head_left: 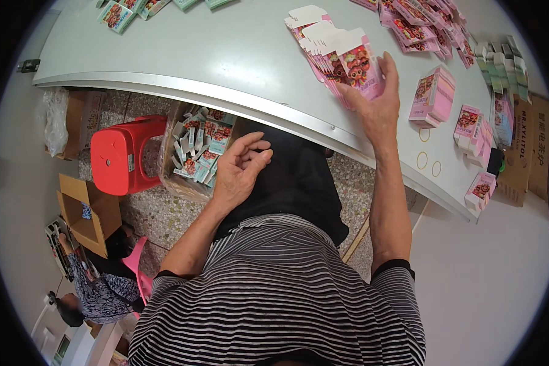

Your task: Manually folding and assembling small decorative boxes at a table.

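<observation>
A fanned stack of flat pink cartons with white flaps lies on the pale table. My right hand spans the near end of the stack, thumb at its left and fingers along its right edge, gripping it. Over my lap, short of the table edge, my left hand hangs with loosely curled fingers and nothing visible in it. To the right of my right hand stands a block of pink cartons. Three rubber bands lie just below that block.
More pink cartons are heaped at the far right, with green-and-white cartons at the far left. A bin of small boxes and a red stool stand below the table edge. Another person sits at lower left.
</observation>
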### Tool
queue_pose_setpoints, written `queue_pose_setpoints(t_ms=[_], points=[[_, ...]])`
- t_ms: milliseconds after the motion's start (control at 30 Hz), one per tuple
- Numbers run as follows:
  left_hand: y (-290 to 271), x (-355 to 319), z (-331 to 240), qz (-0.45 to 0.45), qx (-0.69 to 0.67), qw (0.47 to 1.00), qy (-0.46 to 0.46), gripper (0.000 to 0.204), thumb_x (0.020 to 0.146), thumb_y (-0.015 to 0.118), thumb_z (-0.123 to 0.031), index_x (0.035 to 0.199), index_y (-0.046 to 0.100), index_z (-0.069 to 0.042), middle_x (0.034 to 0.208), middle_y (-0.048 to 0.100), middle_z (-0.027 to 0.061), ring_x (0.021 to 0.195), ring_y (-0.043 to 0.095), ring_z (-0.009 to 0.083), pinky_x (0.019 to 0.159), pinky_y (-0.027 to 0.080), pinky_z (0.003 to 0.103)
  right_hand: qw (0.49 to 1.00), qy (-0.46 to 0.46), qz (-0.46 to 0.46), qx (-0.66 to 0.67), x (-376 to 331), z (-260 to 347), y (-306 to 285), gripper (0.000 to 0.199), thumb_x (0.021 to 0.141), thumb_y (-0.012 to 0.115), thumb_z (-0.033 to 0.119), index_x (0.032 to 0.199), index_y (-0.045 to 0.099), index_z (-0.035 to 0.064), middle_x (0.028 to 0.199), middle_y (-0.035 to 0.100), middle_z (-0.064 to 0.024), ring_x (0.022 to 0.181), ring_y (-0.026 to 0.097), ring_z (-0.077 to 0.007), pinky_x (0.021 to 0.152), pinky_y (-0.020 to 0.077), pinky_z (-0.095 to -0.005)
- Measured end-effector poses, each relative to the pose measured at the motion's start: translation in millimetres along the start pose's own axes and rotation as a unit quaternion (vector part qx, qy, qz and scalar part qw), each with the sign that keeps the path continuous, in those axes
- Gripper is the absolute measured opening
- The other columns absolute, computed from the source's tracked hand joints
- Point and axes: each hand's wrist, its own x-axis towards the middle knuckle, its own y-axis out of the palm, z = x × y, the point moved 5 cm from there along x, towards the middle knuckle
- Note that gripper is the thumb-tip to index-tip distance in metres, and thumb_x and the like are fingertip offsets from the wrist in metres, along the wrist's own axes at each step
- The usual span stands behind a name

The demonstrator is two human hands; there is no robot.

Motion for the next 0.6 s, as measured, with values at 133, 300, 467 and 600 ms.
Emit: queue_pose_setpoints(t_ms=[133,300,467,600], points=[[5,6,-32,0.056,-0.066,0.994,0.060,0.072,0.079,0.081,-0.004,0.141,0.044,0.000,0.128,0.059,0.0143,0.109,0.060,0.0156,0.091,0.052,0.030,0.989,-0.026,0.033,0.143,-34,44,3,0.110,0.067,0.089,0.014,0.153,0.021,0.0022,0.146,0.035,-0.0192,0.135,0.040,-0.0291,0.111,0.0368,-0.0403],[34,20,-69,0.173,-0.158,0.967,0.104,0.108,0.059,0.093,-0.009,0.148,0.033,0.003,0.140,0.051,0.0156,0.128,0.050,0.0213,0.107,0.042,0.035,0.885,0.087,0.235,0.392,-105,77,54,0.118,0.067,0.088,0.008,0.154,0.009,0.0005,0.144,0.037,-0.0190,0.136,0.040,-0.0287,0.111,0.0351,-0.0402],[23,20,-54,0.155,-0.077,0.985,0.018,0.080,0.065,0.089,-0.004,0.135,0.050,0.004,0.121,0.065,0.0129,0.107,0.063,0.0173,0.094,0.051,0.031,0.861,0.165,0.200,0.438,-132,76,71,0.097,0.074,0.077,-0.009,0.151,0.019,-0.0020,0.142,0.042,-0.0184,0.127,0.049,-0.0237,0.104,0.0431,-0.0347],[21,13,-24,0.046,-0.006,0.998,-0.038,0.063,0.073,0.085,-0.005,0.127,0.054,0.005,0.113,0.067,0.0116,0.098,0.065,0.0136,0.085,0.054,0.027,0.923,0.110,0.156,0.334,-142,52,86,0.074,0.075,0.082,0.006,0.138,0.044,-0.0031,0.121,0.063,-0.0159,0.106,0.063,-0.0164,0.091,0.0513,-0.0309]])
